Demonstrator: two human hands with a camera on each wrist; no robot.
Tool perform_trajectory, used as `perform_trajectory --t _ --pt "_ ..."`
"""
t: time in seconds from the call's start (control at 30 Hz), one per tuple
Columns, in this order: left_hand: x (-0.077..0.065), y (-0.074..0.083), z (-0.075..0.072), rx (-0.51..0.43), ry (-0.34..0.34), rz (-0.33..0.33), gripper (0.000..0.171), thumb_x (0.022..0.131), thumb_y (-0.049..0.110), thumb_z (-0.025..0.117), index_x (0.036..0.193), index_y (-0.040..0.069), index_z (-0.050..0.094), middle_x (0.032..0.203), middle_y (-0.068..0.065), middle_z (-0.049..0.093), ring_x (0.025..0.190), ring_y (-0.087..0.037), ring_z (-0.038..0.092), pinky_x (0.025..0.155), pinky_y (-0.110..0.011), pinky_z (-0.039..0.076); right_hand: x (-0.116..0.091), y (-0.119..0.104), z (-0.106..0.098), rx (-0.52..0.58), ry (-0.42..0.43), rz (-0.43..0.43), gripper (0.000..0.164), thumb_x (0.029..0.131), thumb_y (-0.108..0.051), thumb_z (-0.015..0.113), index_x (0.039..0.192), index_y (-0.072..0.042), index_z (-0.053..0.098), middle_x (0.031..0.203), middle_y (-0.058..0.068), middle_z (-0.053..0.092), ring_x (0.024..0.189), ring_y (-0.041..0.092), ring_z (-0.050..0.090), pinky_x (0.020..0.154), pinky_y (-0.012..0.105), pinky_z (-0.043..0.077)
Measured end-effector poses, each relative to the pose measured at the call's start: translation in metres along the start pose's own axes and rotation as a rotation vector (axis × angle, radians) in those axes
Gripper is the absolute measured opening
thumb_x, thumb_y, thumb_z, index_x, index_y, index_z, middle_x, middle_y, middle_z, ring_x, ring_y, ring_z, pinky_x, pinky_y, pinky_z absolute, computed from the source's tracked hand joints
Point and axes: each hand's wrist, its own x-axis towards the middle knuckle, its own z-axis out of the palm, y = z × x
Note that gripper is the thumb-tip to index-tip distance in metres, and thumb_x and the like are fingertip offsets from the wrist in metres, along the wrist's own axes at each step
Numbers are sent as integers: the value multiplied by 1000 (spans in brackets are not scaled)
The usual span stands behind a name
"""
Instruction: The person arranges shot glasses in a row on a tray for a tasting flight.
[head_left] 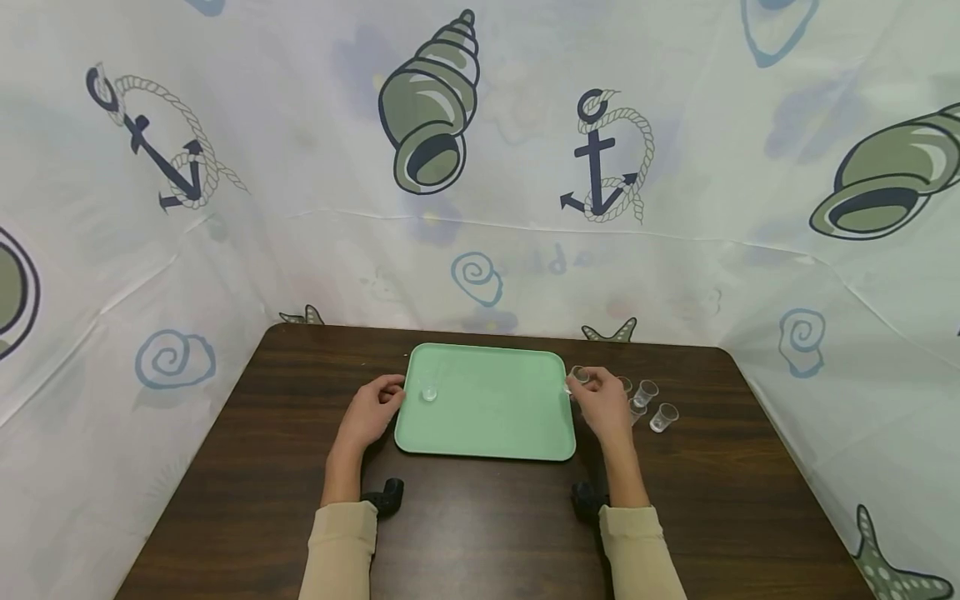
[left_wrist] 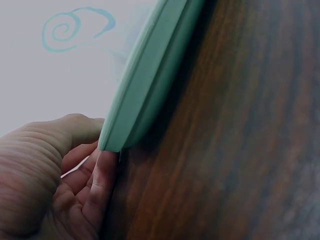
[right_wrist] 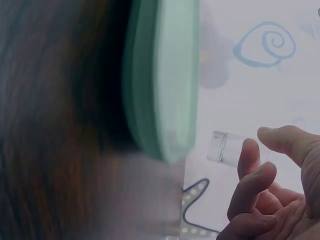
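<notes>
My left hand (head_left: 369, 412) grips the left rim of a light green tray (head_left: 487, 408), thumb over the edge and fingers below it in the left wrist view. One small clear cup (head_left: 429, 392) stands on the tray near its left side. At the tray's right edge, my right hand (head_left: 606, 408) holds another clear cup (right_wrist: 220, 146) between thumb and fingers. In the right wrist view that cup is raised and apart from the tray rim; the fingers hide part of it.
Several more clear cups (head_left: 664, 417) stand on the dark wooden table (head_left: 480, 533) just right of my right hand, partly hidden behind it. A white patterned curtain (head_left: 517, 167) surrounds the table's back and sides.
</notes>
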Motion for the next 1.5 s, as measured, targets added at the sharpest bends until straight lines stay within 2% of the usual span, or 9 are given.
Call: perform_trajectory --t 0.13,0.27,0.33,0.4,0.57,0.9,1.1,1.3,1.5 --pt "-1 1 1 -7 -2 -9 43 113 23 58 153 5 58 129 -17 67 113 -31 65 92 -43 54 -1 -2 6 110 -33 -10 40 103 -32 74 132 -4 69 87 12 77 86 42 72 61 28 49" --pt "-1 1 0 -1 0 -2 43 113 22 57 153 5 58 129 -17 67 114 -31 65 92 -43 54 -1 -4 11 174 -55 -18 41 102 -30 76 132 -2 69 81 6 75 92 45 71 63 27 50" --pt "0 1 0 3 2 -1 43 113 22 57 153 5 58 129 -17 68 115 -30 66 93 -44 54 -1 -5 13 198 -69 -26 42 103 -31 76 132 -1 69 80 5 75 88 43 71 63 27 50" --pt "0 0 0 7 3 5 43 113 22 57 153 5 58 129 -17 68 115 -30 66 94 -44 54 -2 -6 16 218 -86 -34 44 103 -31 76 133 -1 69 79 7 75 75 34 68 62 29 51" --pt "0 0 0 3 4 9 42 113 22 58 152 5 59 128 -16 68 114 -30 66 94 -44 54 -4 -9 22 247 -128 -39 44 103 -32 76 135 -3 69 80 9 75 57 16 53 62 35 51" --pt "1 -1 0 7 4 2 42 113 23 58 152 5 59 129 -16 69 114 -30 66 94 -45 54 -9 -22 37 283 -204 -27 45 103 -32 76 138 -5 69 90 23 77 58 17 55 60 33 44" --pt "1 0 -1 7 3 6 42 113 24 58 152 6 60 129 -16 69 116 -30 67 96 -47 55 -12 -28 48 305 -229 -37 38 103 -32 75 134 -11 72 91 24 76 59 18 56 61 33 43" --pt "0 1 -1 5 2 3 42 113 23 58 151 6 60 129 -16 69 116 -31 67 95 -47 55 -15 -32 61 311 -245 -57 45 103 -31 75 139 -4 68 86 20 75 59 16 55 60 32 43" --pt "0 0 -1 7 6 3 42 113 24 58 151 7 60 129 -16 69 116 -31 67 97 -48 55 -20 -36 71 332 -267 -64 41 102 -30 76 136 -7 70 83 15 74 60 17 56 62 33 44"
